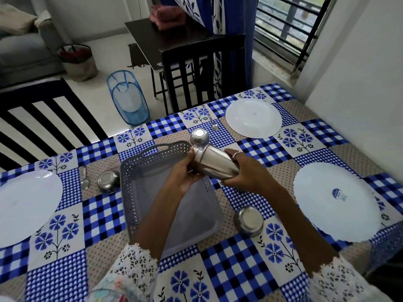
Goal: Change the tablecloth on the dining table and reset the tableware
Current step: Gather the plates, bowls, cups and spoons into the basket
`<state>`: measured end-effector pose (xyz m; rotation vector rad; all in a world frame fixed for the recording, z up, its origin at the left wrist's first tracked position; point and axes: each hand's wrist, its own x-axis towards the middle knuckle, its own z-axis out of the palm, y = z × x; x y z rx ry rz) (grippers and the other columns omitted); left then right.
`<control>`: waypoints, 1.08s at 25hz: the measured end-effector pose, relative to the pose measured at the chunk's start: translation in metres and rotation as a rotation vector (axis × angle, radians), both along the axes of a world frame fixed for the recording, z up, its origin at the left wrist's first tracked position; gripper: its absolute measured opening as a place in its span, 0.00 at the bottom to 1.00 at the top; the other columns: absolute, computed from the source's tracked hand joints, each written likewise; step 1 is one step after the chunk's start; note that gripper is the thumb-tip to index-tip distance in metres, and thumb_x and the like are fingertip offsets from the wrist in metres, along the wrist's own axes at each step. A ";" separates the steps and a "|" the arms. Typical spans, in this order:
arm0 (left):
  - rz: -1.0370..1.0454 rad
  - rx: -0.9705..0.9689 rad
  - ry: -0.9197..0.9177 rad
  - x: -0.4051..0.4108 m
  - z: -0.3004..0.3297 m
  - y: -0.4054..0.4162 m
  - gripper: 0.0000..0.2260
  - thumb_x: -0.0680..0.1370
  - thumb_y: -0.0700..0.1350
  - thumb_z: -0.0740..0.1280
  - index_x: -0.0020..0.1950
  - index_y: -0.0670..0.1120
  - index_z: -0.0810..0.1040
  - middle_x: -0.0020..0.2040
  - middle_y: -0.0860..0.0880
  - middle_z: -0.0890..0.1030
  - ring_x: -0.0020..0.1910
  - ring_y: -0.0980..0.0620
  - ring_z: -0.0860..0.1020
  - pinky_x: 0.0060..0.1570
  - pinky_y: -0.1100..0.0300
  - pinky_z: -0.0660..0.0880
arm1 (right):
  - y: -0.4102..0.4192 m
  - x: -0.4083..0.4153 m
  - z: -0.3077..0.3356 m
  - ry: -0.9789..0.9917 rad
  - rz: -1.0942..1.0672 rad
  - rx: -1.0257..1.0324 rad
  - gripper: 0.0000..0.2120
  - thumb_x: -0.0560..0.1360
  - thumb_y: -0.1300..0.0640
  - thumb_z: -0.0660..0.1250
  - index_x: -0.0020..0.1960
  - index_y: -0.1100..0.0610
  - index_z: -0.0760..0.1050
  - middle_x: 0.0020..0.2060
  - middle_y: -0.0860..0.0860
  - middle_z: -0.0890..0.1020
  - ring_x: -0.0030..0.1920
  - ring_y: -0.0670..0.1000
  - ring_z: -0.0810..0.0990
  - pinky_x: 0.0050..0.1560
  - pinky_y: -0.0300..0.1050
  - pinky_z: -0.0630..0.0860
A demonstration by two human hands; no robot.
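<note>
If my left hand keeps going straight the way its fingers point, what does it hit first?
Probably the upside-down steel bowl just past the tumbler stack that the left hand and right hand hold. Depth is unclear; the hand may pass above it.

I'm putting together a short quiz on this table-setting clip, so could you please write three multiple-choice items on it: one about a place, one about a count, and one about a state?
1. Where is the grey basket?
A. On the floor
B. In the middle of the table, under the hands
C. On a chair

2. How many white plates lie on the tablecloth?
A. One
B. Five
C. Three

3. How is the steel tumbler held?
A. Tilted on its side, in both hands
B. Standing upright on the table
C. Lying inside the basket

Answers:
1 B: it sits mid-table beneath both forearms.
2 C: one plate on the left, one far, one on the right.
3 A: the left hand and right hand grip it above the basket.
</note>
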<state>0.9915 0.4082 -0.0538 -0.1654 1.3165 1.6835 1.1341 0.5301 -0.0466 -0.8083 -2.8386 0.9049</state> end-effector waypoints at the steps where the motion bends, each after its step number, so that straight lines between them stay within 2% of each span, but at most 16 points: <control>1: 0.026 -0.002 -0.005 -0.003 -0.002 0.001 0.11 0.78 0.47 0.64 0.51 0.39 0.74 0.51 0.42 0.75 0.54 0.43 0.74 0.55 0.46 0.74 | 0.003 0.011 0.005 -0.015 -0.011 -0.006 0.42 0.62 0.47 0.77 0.71 0.51 0.61 0.58 0.52 0.72 0.54 0.51 0.76 0.51 0.47 0.79; 4: 0.074 0.007 0.011 -0.012 -0.005 0.000 0.18 0.79 0.47 0.63 0.63 0.37 0.70 0.54 0.42 0.75 0.57 0.42 0.74 0.56 0.47 0.74 | 0.023 0.061 0.020 0.053 -0.160 -0.101 0.42 0.60 0.48 0.79 0.69 0.51 0.65 0.57 0.51 0.71 0.52 0.49 0.76 0.44 0.40 0.80; 6: 0.131 0.010 0.012 -0.019 -0.007 0.000 0.19 0.78 0.47 0.63 0.65 0.37 0.68 0.58 0.40 0.75 0.57 0.42 0.74 0.56 0.48 0.75 | 0.049 0.098 0.027 0.115 -0.378 -0.175 0.38 0.60 0.50 0.80 0.65 0.53 0.68 0.55 0.51 0.74 0.50 0.51 0.77 0.38 0.40 0.79; 7: 0.155 0.005 0.013 -0.021 -0.008 0.000 0.19 0.78 0.47 0.64 0.65 0.38 0.68 0.60 0.39 0.74 0.57 0.42 0.74 0.55 0.48 0.75 | 0.063 0.112 0.027 0.067 -0.488 -0.160 0.36 0.60 0.51 0.80 0.64 0.53 0.69 0.54 0.52 0.76 0.50 0.53 0.78 0.40 0.45 0.80; 9: 0.174 -0.014 0.014 -0.021 -0.009 0.002 0.19 0.78 0.47 0.64 0.66 0.38 0.68 0.64 0.38 0.73 0.60 0.41 0.73 0.54 0.48 0.75 | 0.087 0.119 0.013 -0.204 -0.608 -0.057 0.35 0.60 0.52 0.80 0.64 0.54 0.72 0.55 0.56 0.79 0.51 0.56 0.79 0.51 0.52 0.79; 10: 0.179 -0.021 0.004 -0.018 -0.010 0.004 0.20 0.78 0.47 0.64 0.66 0.38 0.68 0.65 0.38 0.72 0.61 0.40 0.73 0.54 0.48 0.75 | 0.091 0.112 0.002 -0.350 -0.599 -0.010 0.34 0.61 0.52 0.79 0.64 0.55 0.72 0.56 0.57 0.79 0.53 0.57 0.79 0.55 0.52 0.76; 12: 0.174 -0.011 -0.024 -0.012 -0.010 0.006 0.20 0.78 0.47 0.64 0.66 0.38 0.67 0.66 0.38 0.72 0.62 0.40 0.73 0.54 0.48 0.75 | 0.085 0.090 -0.025 -0.536 -0.501 0.038 0.32 0.63 0.52 0.78 0.64 0.56 0.72 0.58 0.57 0.78 0.56 0.58 0.78 0.57 0.50 0.73; 15: 0.159 -0.002 -0.023 -0.005 -0.006 0.011 0.22 0.78 0.47 0.65 0.67 0.37 0.67 0.66 0.38 0.72 0.59 0.41 0.73 0.52 0.49 0.75 | 0.072 0.055 -0.050 -0.701 -0.367 0.107 0.32 0.65 0.49 0.76 0.65 0.54 0.69 0.62 0.56 0.73 0.62 0.58 0.73 0.61 0.52 0.70; 17: 0.172 0.014 -0.038 -0.006 -0.006 0.012 0.22 0.77 0.47 0.65 0.67 0.38 0.67 0.66 0.37 0.72 0.62 0.40 0.73 0.53 0.48 0.75 | 0.067 0.046 -0.055 -0.737 -0.309 0.227 0.38 0.64 0.46 0.76 0.69 0.54 0.65 0.66 0.56 0.69 0.68 0.59 0.67 0.67 0.57 0.65; 19: 0.198 0.034 -0.065 -0.007 -0.005 0.010 0.21 0.78 0.47 0.65 0.66 0.38 0.67 0.66 0.37 0.71 0.64 0.38 0.71 0.56 0.46 0.74 | 0.057 0.046 -0.056 -0.595 -0.285 0.269 0.49 0.64 0.43 0.76 0.75 0.57 0.55 0.73 0.57 0.62 0.75 0.61 0.53 0.73 0.61 0.51; 21: 0.222 0.067 -0.094 -0.010 -0.001 0.009 0.19 0.78 0.46 0.65 0.64 0.39 0.67 0.67 0.37 0.71 0.66 0.37 0.70 0.62 0.43 0.72 | 0.042 0.044 -0.061 -0.315 -0.317 0.144 0.55 0.63 0.44 0.76 0.77 0.59 0.46 0.76 0.56 0.55 0.76 0.58 0.48 0.75 0.56 0.45; 22: 0.230 0.076 -0.106 -0.010 0.001 0.010 0.18 0.78 0.46 0.65 0.64 0.39 0.67 0.67 0.37 0.70 0.66 0.37 0.69 0.63 0.42 0.71 | 0.036 0.041 -0.063 -0.204 -0.333 0.071 0.56 0.63 0.45 0.77 0.77 0.61 0.45 0.76 0.56 0.55 0.76 0.58 0.49 0.76 0.54 0.47; 24: 0.248 0.089 -0.121 -0.009 0.004 0.011 0.20 0.78 0.45 0.64 0.66 0.38 0.66 0.67 0.37 0.69 0.67 0.37 0.69 0.64 0.41 0.70 | 0.026 0.032 -0.069 -0.102 -0.301 0.040 0.55 0.63 0.46 0.77 0.76 0.63 0.46 0.75 0.58 0.58 0.75 0.58 0.56 0.76 0.53 0.52; 27: 0.262 0.112 -0.152 -0.005 0.009 0.011 0.21 0.78 0.45 0.65 0.67 0.38 0.65 0.67 0.36 0.69 0.67 0.37 0.68 0.64 0.41 0.70 | 0.014 0.017 -0.072 0.003 -0.269 -0.014 0.49 0.64 0.53 0.78 0.74 0.64 0.53 0.69 0.60 0.64 0.68 0.59 0.67 0.68 0.54 0.68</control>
